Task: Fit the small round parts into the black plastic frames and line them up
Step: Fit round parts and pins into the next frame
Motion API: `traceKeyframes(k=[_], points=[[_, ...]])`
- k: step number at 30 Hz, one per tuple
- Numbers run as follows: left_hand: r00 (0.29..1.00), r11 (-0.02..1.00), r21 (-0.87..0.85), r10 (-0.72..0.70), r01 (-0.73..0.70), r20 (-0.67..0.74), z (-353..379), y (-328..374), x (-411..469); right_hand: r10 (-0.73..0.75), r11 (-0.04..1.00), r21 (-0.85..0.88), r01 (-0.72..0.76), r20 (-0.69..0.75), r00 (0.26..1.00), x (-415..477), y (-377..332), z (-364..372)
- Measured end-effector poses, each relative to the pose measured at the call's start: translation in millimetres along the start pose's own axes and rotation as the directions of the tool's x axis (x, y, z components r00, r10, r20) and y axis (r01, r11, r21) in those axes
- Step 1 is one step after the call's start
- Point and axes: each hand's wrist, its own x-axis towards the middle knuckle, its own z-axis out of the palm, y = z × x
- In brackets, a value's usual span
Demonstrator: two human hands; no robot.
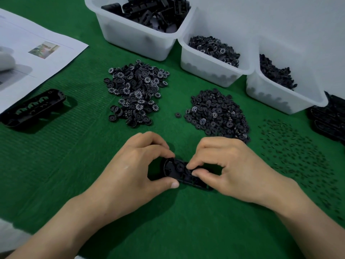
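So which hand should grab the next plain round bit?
Probably the right hand: the plain disc pile lies just beyond it, while the left hand grips the black frame by its end, steadying it.

Green mat (56, 165): numbered discs (136, 94), plain discs (216, 114), pins (298, 156), bins (214, 71), spare frame (33, 107), paper (37, 53).

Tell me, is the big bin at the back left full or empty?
Fairly full: the bin holds a heap of black frames reaching close to its rim.
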Motion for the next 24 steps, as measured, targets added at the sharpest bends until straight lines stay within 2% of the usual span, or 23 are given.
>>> traceKeyframes(k=[2,4,6,9,11,16,24], points=[[1.000,1.000,0.005,0.002,-0.002,0.002,0,0,0,0.003,1.000,0.000,-0.003,0.031,1.000,1,-2,-1],[1.000,1.000,0.009,0.008,-0.008,0.002,0,-1,0,0.058,0.995,0.080,-0.065,0.089,0.994,5,0,-9],[1.000,1.000,0.007,0.008,-0.008,0.002,0,-1,0,0.147,0.980,0.128,-0.150,0.031,0.989,18,6,-16],[1.000,1.000,0.007,0.009,-0.009,0.006,0,0,0,0.250,0.963,-0.060,-0.264,-0.176,0.952,51,21,-9],[1.000,1.000,0.002,0.006,-0.006,0.002,0,0,0,0.286,0.934,-0.160,-0.319,-0.201,0.937,70,24,1],[1.000,1.000,-0.006,-0.001,0.001,-0.005,0,-1,0,0.258,0.953,-0.098,-0.288,-0.239,0.936,75,23,6],[1.000,1.000,-0.004,-0.003,0.003,0.001,0,-1,1,0.272,0.958,-0.037,-0.283,-0.184,0.944,64,20,6]])
